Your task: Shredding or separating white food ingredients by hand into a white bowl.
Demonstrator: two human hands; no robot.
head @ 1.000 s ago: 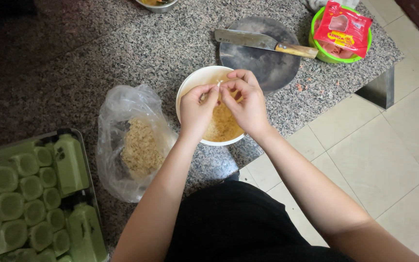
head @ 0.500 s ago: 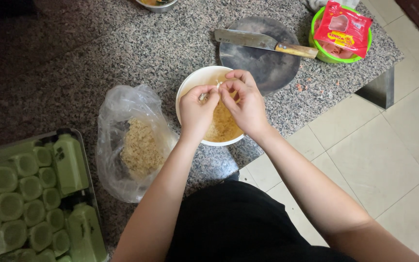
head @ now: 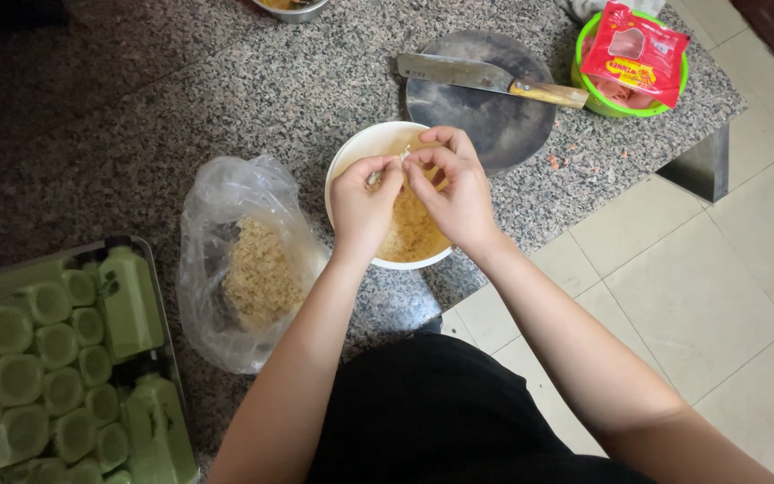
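Scanning from the left edge, here's the layout.
Tray: a metal tray of pale green plastic bottles, cut off at the left and bottom edges.
Bag: a crinkled clear plastic bag, mouth open, holding a crumbly tan mass; what the mass is, hard to tell.
Left hand: the left hand hangs over the bowl's left rim, fingertips pressed together on a small pale scrap.
Bowl: a round white bowl of yellowish-tan shreds, near the counter's front edge, largely hidden by both hands.
Right hand: the right hand meets the left above the bowl, thumb and forefinger pinching the same scrap; the scrap is too small to identify.
Behind: a dark round slab touching the bowl's far rim, with a wood-handled cleaver lying across it.
Far right: a bright green round tub capped by a red foil packet.
Counter: speckled grey granite, open room at upper left; its right corner ends over beige floor tiles.
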